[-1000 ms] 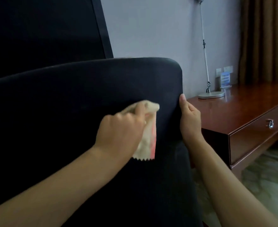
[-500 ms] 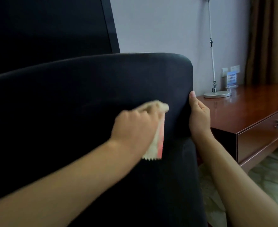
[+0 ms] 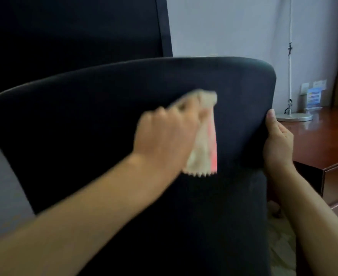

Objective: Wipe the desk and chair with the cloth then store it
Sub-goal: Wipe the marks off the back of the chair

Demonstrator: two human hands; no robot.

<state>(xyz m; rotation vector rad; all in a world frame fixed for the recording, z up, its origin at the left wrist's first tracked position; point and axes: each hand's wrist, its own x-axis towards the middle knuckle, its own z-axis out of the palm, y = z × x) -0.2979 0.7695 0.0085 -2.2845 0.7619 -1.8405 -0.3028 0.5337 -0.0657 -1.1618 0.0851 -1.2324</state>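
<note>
A dark fabric chair back (image 3: 108, 120) fills most of the view. My left hand (image 3: 164, 134) grips a cream cloth with a pink stripe (image 3: 204, 144) and presses it against the upper middle of the chair back; the cloth's zigzag edge hangs below my fist. The hand and cloth are blurred by motion. My right hand (image 3: 277, 144) grips the chair back's right edge, thumb on the front. The reddish wooden desk (image 3: 323, 144) stands to the right behind the chair.
On the desk stand a lamp with a round metal base (image 3: 294, 117) and thin white pole, plus a small blue sign holder (image 3: 314, 98). A dark panel (image 3: 74, 32) rises behind the chair. Brown curtain at far right. Patterned floor lies below the desk.
My left hand has swept the cloth rightward and a little up across the chair back. My right hand keeps its hold on the chair's edge. The camera view has shifted left.
</note>
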